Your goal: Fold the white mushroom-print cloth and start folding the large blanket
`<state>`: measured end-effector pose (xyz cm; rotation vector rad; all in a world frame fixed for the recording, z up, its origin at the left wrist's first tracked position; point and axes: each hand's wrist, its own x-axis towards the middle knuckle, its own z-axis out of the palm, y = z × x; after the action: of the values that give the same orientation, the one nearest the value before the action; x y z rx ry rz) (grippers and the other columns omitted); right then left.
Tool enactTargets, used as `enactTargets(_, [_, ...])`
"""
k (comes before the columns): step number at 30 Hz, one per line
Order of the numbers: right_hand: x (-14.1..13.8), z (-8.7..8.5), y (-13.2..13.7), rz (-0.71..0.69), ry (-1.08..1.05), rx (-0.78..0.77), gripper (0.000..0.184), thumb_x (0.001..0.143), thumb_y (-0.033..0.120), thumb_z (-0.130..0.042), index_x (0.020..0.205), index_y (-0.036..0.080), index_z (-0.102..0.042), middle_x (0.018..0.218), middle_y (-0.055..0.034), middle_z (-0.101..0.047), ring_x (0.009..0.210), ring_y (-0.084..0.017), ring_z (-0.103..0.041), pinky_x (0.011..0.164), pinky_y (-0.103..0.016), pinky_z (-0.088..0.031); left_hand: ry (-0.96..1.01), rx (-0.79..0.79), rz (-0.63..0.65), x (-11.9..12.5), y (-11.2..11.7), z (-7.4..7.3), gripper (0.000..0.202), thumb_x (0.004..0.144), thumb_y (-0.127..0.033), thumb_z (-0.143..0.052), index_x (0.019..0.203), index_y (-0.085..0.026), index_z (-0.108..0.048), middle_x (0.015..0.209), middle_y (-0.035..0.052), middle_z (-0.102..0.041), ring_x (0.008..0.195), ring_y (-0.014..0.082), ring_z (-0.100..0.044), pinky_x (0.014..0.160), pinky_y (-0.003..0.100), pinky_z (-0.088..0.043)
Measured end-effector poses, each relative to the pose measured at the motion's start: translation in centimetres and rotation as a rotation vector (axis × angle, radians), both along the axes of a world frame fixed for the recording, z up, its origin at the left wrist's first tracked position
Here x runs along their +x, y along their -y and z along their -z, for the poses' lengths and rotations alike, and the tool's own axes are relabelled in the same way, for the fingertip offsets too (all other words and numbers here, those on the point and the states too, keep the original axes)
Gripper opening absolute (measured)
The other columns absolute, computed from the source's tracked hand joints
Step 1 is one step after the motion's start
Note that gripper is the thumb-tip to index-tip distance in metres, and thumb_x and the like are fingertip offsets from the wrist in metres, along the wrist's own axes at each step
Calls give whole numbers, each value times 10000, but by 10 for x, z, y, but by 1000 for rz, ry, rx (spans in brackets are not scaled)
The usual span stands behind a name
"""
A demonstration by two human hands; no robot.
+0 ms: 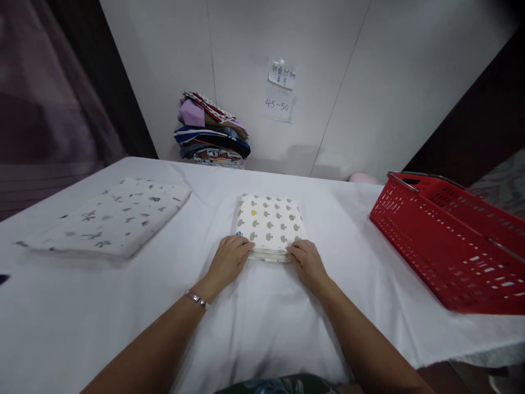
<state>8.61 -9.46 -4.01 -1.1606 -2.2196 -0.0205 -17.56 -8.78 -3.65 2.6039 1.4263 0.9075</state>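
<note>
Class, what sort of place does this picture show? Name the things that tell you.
Probably a laundry or cloth-folding work station: a folded cloth under both hands on a white-covered table, a stack of folded clothes by the wall, and a red basket.

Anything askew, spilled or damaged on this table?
Nothing stands out. The folded cloth lies square under the left hand and right hand; the patterned pad lies flat, the red basket sits upright, and the clothes pile by the wall is slightly uneven but stable.
</note>
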Motion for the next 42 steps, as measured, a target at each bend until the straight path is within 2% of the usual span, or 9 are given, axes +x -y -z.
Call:
enactTargets(7, [0, 2, -1, 0, 40, -7, 185, 879, 172, -496, 990, 192, -642, 925, -71, -614, 883, -205, -522, 812, -362, -402, 9, -6, 14, -1, -1, 2, 228, 904, -204, -391, 977, -212, -607, 946, 58, -615, 925, 199, -519, 859, 412, -393])
enactTargets(14, [-4, -3, 1, 9, 59, -8, 228, 883, 208, -504, 1079, 228, -619, 950, -70, -610, 903, -212, -531, 814, -363, -400, 29, -19, 26, -1, 0, 0, 212, 891, -200, -406, 956, -219, -607, 927, 51, -609, 913, 197, -521, 853, 407, -402])
enactTargets(20, [-14, -6, 0, 6, 80, -49, 195, 882, 212, -514, 1046, 209, -621, 967, -73, -614, 898, -206, -515, 807, -355, -388, 21, -35, 27, 0, 0, 0, 210, 888, -229, -434, 1025, -227, -593, 948, 46, -605, 923, 194, -517, 854, 402, -399])
enactTargets(24, [-17, -4, -2, 13, 86, -40, 173, 887, 200, -505, 999, 208, -637, 918, -67, -615, 870, -198, -517, 781, -342, -386, 25, -42, 18, 1, -1, 1, 218, 884, -245, -450, 1043, -241, -598, 946, 44, -599, 922, 196, -519, 850, 404, -399])
enactTargets(32, [-16, 4, -1, -5, 42, 45, 193, 903, 177, -461, 992, 188, -632, 931, -79, -616, 880, -207, -506, 788, -363, -387, 20, -32, 14, 3, 1, 0, 175, 887, -218, -444, 938, -236, -611, 903, 36, -587, 895, 191, -511, 825, 390, -400])
enactTargets(42, [-15, 4, -1, -18, 72, 2, 193, 894, 178, -477, 1026, 195, -617, 944, -74, -609, 873, -209, -505, 790, -368, -396, 6, -21, 30, 1, -1, 1, 157, 889, -225, -451, 940, -221, -599, 899, 31, -583, 891, 184, -500, 831, 380, -390])
